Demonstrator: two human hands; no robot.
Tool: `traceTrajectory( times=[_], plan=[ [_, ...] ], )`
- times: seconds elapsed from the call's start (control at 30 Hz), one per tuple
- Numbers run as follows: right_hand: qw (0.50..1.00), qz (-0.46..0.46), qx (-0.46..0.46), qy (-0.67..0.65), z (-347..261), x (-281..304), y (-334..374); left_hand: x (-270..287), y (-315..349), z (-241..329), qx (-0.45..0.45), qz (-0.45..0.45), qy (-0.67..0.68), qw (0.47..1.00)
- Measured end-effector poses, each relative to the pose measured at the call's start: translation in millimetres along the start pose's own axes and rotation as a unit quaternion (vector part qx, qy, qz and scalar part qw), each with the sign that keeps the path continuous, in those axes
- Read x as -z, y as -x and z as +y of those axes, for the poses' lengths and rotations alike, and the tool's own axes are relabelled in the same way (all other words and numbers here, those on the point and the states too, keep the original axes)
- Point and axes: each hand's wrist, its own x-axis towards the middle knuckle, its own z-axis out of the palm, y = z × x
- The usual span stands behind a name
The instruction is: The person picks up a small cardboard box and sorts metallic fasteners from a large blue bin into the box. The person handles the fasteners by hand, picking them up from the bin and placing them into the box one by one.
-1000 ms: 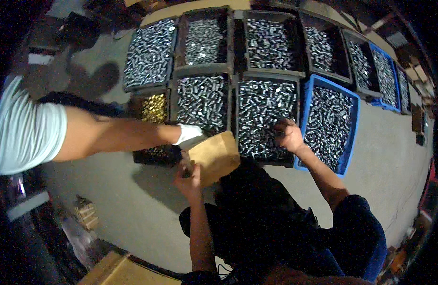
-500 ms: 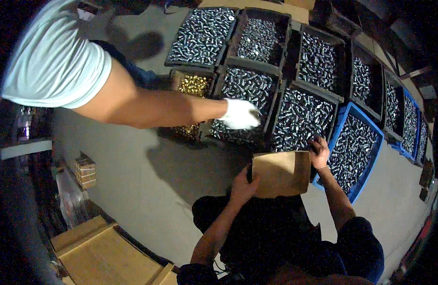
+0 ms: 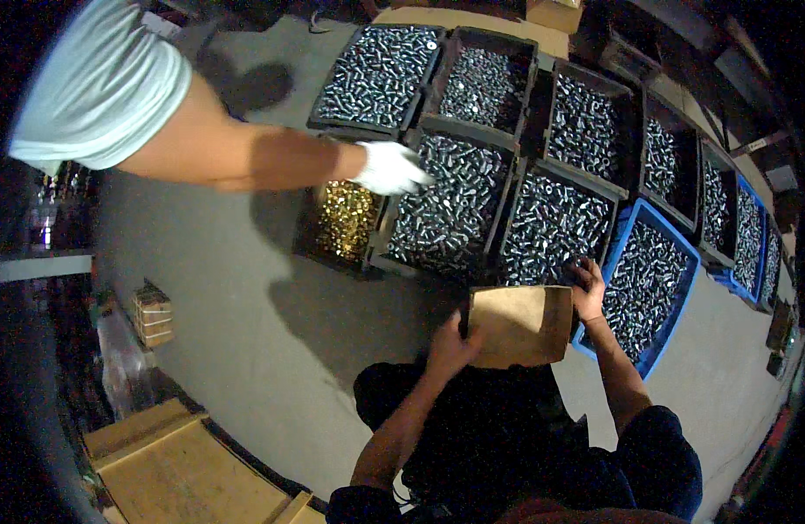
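Note:
An open brown cardboard box rests over my lap, its bare inside showing. My left hand is closed on the box's left side. Beside its far right corner is my right hand, fingers curled at the near edge of a dark bin of silvery bolts. Something dark shows at those fingertips, too small to name. A blue crate of similar bolts stands just right of that hand. At the left, a co-worker's white-gloved hand reaches over another bin of bolts.
Several more dark bins of metal fasteners stand in rows behind. Brass-coloured parts fill a bin under the co-worker's arm. A wooden crate stands at the lower left, and a strapped bundle lies on the floor.
The co-worker's gloved hand has moved left and a little away, uncovering more bolts in the bin. My hands and the cardboard box have barely shifted.

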Motion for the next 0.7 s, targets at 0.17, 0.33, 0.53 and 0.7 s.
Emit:
traceTrajectory(
  times=[0.17,0.33,0.53,0.7],
  plan=[
    [0.997,-0.028,-0.022,-0.063,-0.6,8.8,-2.9,-17.0,-7.1,-25.1,-0.004,-0.023,0.006,1.000],
    [0.997,-0.039,-0.040,-0.059,-1.8,11.7,-0.2,-5.7,-7.5,-1.7,0.013,-0.065,0.056,0.996],
    [0.998,-0.066,-0.011,-0.016,-24.3,17.2,-1.8,-5.7,-2.1,-9.3,0.003,-0.037,0.052,0.998],
    [0.992,-0.090,-0.083,-0.042,-28.5,24.7,-3.5,-0.8,-4.7,12.4,0.035,-0.069,0.081,0.994]
  ],
)
